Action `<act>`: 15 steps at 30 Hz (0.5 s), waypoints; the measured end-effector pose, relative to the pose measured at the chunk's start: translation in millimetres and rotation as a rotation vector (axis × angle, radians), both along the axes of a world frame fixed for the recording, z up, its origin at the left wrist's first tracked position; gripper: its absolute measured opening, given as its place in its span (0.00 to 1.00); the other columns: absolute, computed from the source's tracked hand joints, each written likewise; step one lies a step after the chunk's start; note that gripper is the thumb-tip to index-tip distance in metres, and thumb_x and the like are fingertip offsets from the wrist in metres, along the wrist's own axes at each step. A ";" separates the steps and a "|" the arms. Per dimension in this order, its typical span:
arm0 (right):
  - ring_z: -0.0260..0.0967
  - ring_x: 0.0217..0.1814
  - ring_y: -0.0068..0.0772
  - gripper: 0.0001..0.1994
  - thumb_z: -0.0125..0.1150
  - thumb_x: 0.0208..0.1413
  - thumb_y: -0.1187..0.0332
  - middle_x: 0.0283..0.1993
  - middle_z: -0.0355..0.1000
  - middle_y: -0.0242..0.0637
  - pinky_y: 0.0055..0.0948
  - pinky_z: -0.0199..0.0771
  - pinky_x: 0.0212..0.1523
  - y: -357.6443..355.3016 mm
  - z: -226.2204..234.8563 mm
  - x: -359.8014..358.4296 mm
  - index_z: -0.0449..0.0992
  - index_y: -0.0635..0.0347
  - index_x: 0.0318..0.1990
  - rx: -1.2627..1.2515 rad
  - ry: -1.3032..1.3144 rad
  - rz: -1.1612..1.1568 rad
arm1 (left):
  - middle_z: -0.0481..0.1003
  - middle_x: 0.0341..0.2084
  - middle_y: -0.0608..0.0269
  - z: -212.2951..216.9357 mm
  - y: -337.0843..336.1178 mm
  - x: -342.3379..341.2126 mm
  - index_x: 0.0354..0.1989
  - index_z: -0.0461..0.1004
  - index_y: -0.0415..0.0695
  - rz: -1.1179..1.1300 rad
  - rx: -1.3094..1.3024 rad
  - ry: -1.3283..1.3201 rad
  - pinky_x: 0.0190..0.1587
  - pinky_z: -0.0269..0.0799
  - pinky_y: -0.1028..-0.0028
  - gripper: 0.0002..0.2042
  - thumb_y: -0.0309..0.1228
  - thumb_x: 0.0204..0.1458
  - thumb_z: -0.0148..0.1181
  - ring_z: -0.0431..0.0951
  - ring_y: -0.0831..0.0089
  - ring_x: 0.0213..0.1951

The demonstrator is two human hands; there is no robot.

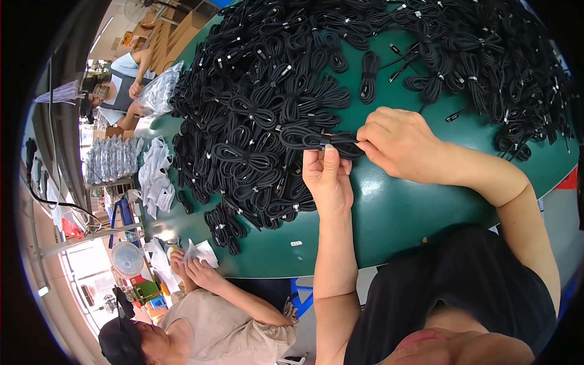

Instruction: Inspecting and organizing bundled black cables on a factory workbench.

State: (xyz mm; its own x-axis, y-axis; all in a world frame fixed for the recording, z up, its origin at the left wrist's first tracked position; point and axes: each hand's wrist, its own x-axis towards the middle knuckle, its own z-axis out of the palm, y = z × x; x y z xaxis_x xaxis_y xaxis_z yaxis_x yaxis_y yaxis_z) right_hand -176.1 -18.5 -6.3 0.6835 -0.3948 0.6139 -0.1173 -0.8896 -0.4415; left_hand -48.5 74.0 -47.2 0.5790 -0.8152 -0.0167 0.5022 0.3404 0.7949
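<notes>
While over green table (413, 207), left hand (328, 179) and right hand (398, 143) pinch coiled black cable (319, 140).

Countless black cable bundles (267, 115); two hands (328, 179).

Even, bright daylight covers the green surface (413, 207), with a blown-out window area at lower left (detail lost there). Shadows are soft; focus is sharp centrally. Fisheye bending and black vignetting mark the rim.

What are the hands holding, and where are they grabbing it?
Both hands hold one coiled black cable bundle. The left hand pinches its tied middle from below; the right hand grips the loops at its right end.
</notes>
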 end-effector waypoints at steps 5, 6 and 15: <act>0.66 0.27 0.37 0.05 0.58 0.40 0.72 0.23 0.64 0.36 0.32 0.67 0.25 4.2 -0.7 1.1 0.67 0.60 0.23 -0.030 -0.010 -0.012 | 0.73 0.29 0.63 2.3 2.9 -12.0 0.43 0.65 0.39 -0.167 0.020 -0.052 0.14 0.59 0.86 0.10 0.26 0.53 0.54 0.67 0.83 0.17; 0.66 0.27 0.37 0.06 0.58 0.38 0.72 0.23 0.64 0.37 0.32 0.67 0.25 4.2 1.3 2.3 0.67 0.61 0.23 -0.047 0.014 -0.005 | 0.72 0.28 0.63 2.4 4.0 -15.0 0.43 0.65 0.39 -0.219 0.012 -0.037 0.14 0.59 0.86 0.11 0.27 0.53 0.53 0.67 0.83 0.17; 0.67 0.30 0.39 0.07 0.57 0.39 0.71 0.27 0.65 0.40 0.35 0.69 0.27 1.8 1.9 -8.5 0.68 0.64 0.26 0.092 0.245 -0.036 | 0.71 0.26 0.63 -0.2 -1.6 -7.4 0.37 0.63 0.41 -0.047 0.040 -0.103 0.19 0.64 0.81 0.06 0.30 0.57 0.47 0.68 0.80 0.19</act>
State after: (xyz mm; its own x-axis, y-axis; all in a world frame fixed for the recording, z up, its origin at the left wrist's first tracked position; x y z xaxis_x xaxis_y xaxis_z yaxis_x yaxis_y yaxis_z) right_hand -184.6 -16.7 -4.4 0.7918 -0.4683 0.3921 -0.2618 -0.8402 -0.4749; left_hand -55.9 72.4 -47.3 0.5407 -0.8412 0.0082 0.4318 0.2860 0.8554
